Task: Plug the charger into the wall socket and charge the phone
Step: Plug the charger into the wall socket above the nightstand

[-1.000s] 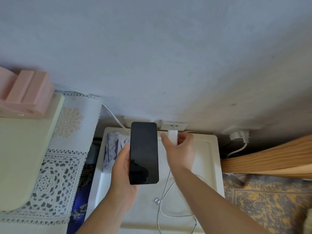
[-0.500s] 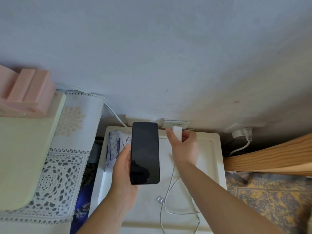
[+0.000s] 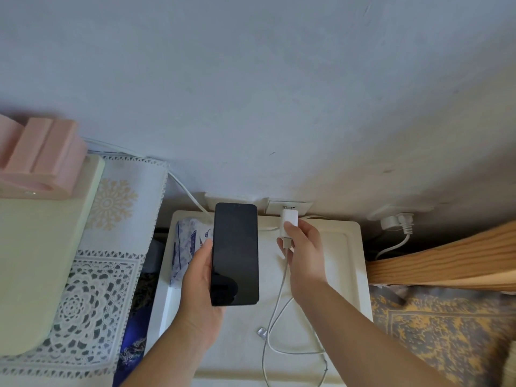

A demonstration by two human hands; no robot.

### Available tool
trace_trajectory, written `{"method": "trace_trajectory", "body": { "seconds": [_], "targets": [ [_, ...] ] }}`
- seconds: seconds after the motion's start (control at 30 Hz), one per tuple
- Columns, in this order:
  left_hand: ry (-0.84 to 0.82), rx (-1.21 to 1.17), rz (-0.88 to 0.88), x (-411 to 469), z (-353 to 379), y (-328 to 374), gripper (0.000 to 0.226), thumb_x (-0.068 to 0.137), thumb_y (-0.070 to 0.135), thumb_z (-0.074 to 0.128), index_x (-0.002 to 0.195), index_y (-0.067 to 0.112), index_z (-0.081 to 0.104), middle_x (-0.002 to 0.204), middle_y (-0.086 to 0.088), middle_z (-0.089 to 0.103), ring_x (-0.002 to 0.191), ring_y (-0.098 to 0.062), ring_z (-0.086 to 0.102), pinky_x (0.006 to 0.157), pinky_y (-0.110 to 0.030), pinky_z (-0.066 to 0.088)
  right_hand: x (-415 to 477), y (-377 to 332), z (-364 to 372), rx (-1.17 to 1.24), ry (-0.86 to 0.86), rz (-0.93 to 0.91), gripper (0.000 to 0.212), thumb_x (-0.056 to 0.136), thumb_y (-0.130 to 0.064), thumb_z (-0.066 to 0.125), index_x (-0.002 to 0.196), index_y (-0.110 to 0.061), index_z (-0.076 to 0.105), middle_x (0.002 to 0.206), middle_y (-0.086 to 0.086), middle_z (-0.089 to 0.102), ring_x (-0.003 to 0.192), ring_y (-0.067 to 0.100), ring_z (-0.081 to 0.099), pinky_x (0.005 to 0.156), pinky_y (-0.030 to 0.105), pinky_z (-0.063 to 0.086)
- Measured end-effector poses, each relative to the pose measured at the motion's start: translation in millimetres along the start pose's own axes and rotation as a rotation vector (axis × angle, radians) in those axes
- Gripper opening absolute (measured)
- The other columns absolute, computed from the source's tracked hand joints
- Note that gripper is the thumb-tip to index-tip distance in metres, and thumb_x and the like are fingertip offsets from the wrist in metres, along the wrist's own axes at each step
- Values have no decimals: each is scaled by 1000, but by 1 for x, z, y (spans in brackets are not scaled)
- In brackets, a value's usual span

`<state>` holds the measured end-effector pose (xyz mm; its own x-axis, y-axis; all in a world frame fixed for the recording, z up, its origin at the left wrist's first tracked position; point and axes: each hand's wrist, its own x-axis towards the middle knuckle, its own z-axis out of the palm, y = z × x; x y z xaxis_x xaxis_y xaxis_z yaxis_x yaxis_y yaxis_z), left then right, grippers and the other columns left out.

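My right hand (image 3: 304, 247) has pushed the gripped charger (image 3: 289, 223) up against the socket (image 3: 290, 205) at 12 o'clock, apparently seated; left hand (image 3: 201, 277) fingers grip the phone (image 3: 235, 254), cable next.

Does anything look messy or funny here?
Nothing looks broken or spilled. The white cable lies in a loose loop on the white table, its plug end not in the phone yet. The right hand holds the charger at the wall socket.

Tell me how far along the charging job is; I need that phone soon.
Nothing finished yet. In hand: the right hand presses the charger against the wall socket; the left hand holds the dark phone. Left: the cable's loose end lies on the table, unconnected.
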<state>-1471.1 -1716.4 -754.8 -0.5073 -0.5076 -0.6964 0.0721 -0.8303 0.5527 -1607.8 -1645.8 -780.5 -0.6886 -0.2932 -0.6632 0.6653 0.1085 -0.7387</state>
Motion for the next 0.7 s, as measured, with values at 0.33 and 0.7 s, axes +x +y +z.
{"method": "trace_trajectory", "body": {
  "seconds": [0.33, 0.7],
  "targets": [
    [-35, 3, 19, 2, -1, -2, 35, 64, 50, 62, 84, 27, 79, 85, 1, 76, 74, -16, 71, 72, -34, 52, -2, 3, -1, 192, 16, -7, 12, 87, -16, 66, 99, -17, 65, 105, 5, 68, 100, 18, 67, 83, 24, 56],
    [18, -8, 19, 4, -5, -4, 37, 89, 44, 47, 81, 30, 80, 80, 3, 78, 71, -13, 73, 61, -29, 53, 2, -9, 8, 141, 91, -71, 12, 83, -22, 71, 76, -31, 67, 72, -15, 69, 82, 15, 69, 73, 18, 57]
  ]
}}
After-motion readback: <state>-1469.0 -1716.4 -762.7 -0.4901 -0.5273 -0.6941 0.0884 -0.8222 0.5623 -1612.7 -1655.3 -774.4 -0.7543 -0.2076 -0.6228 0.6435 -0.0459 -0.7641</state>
